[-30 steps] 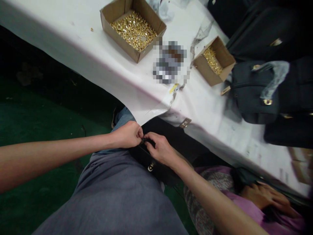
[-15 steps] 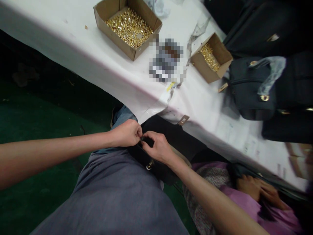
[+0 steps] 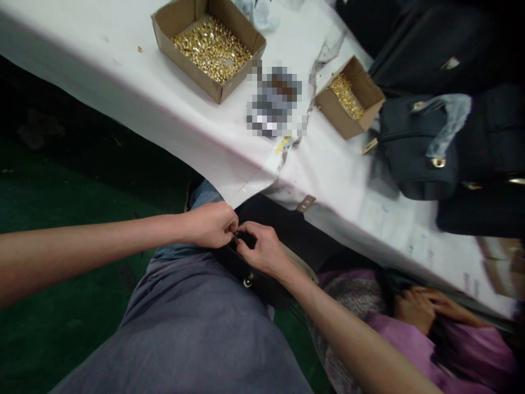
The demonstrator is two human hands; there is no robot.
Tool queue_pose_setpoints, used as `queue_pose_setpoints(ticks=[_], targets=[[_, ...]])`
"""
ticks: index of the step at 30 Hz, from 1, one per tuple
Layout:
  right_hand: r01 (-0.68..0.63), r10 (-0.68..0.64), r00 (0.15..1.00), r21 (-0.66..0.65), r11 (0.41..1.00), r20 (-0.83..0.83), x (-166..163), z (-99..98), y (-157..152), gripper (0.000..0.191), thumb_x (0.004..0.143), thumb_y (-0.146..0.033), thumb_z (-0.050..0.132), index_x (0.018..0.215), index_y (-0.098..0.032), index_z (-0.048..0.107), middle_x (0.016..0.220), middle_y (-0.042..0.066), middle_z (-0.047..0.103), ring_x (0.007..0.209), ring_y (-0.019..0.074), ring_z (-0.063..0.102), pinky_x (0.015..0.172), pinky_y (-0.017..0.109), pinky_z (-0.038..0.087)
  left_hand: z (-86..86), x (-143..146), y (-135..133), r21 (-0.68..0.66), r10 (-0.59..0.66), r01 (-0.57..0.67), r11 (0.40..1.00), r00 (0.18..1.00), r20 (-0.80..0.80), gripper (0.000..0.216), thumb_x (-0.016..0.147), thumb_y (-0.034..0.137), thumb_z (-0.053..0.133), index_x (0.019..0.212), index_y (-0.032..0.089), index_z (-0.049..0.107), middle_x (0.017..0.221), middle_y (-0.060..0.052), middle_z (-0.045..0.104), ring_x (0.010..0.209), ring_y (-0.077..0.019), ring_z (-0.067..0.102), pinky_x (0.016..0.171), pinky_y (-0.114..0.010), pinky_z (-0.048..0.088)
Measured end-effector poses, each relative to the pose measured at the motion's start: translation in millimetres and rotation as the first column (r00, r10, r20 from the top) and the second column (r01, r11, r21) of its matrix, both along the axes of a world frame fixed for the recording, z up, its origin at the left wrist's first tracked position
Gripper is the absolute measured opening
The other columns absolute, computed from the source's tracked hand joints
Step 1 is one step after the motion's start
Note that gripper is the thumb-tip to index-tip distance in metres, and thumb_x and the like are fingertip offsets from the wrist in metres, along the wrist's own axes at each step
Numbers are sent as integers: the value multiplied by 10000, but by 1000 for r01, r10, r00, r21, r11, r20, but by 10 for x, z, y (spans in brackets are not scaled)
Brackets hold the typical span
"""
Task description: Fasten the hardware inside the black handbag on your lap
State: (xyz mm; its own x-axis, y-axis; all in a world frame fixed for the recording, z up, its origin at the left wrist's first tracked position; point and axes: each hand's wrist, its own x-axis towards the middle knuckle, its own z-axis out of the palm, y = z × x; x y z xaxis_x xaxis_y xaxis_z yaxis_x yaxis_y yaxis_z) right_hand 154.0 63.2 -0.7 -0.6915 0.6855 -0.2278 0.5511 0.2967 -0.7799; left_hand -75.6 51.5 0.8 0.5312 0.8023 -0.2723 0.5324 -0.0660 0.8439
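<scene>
The black bag (image 3: 262,276) rests on the person's lap, just below the edge of the bench (image 3: 164,117), so both hands can work on it close to the body. The left hand (image 3: 211,224) is closed, its fingertips pinched on something small and dark at the top edge of the bag; what exactly it pinches is too small to tell. The right hand (image 3: 262,249) meets it from the other side, fingers curled over the same spot and pressing on the bag, which seems to steady it against the thigh. A gold fitting (image 3: 247,282) shows on the bag's side just below the right hand.

On the bench, a big box (image 3: 207,46) and a small box (image 3: 348,98) stand open and within reach, each holding gold pieces. More dark bags (image 3: 418,145) are piled at the far right of the bench. At the lower right a co-worker's hand (image 3: 416,306), above a purple sleeve, rests on another dark thing.
</scene>
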Motion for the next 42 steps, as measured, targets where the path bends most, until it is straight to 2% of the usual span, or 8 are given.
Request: queue_pose_setpoints(ticks=[5,13,19,24,33,37,42], targets=[[0,0,1000,-14,1000,10,5,-46,12,201,905,-112,709,1054,-217,796,986,38,797,896,223,737,859,333,550,-23,4,19,78,-14,19,997,998,-64,169,753,96,661,784,200,790,734,-64,765,673,-218,685,584,-300,370],[49,-45,998,-63,997,54,-47,-21,4,142,905,-122,711,984,-216,783,943,30,780,879,221,731,808,329,527,-69,8,28,-58,60,-55,997,995,78,165,721,37,655,722,176,743,647,-32,711,582,-177,629,542,-285,346],[89,-81,994,-112,990,76,-123,64,-27,118,892,-133,744,964,-215,789,915,21,777,855,214,726,773,323,508,-105,-28,4,-95,70,-60,994,992,107,180,707,31,633,724,177,736,640,-12,696,565,-159,611,540,-278,341],[132,-126,990,-123,984,58,-147,52,-53,108,886,-138,753,955,-213,788,921,17,786,860,212,733,771,321,505,-119,-46,49,-105,58,-45,993,990,128,175,702,30,648,719,176,743,652,-12,709,579,-160,622,550,-277,354],[123,-121,992,-82,989,32,-90,-37,-40,131,890,-133,711,969,-213,779,927,26,786,870,220,730,785,320,516,-85,-8,214,-139,-31,34,990,999,29,142,670,70,680,642,198,733,583,-16,670,537,-175,580,517,-312,308],[132,-130,991,-93,987,26,-107,-20,-35,109,880,-131,696,921,-205,764,893,21,771,830,208,718,755,312,495,-60,-1,224,-178,-5,11,984,1000,31,152,645,59,682,626,201,731,568,-8,661,519,-177,567,507,-320,293],[146,-145,989,-112,983,21,-118,-9,-47,131,883,-132,694,950,-209,776,933,25,785,857,212,724,781,317,500,-62,-3,219,-159,12,-8,987,1000,21,153,632,58,695,618,208,727,568,1,654,521,-175,557,509,-315,291]])
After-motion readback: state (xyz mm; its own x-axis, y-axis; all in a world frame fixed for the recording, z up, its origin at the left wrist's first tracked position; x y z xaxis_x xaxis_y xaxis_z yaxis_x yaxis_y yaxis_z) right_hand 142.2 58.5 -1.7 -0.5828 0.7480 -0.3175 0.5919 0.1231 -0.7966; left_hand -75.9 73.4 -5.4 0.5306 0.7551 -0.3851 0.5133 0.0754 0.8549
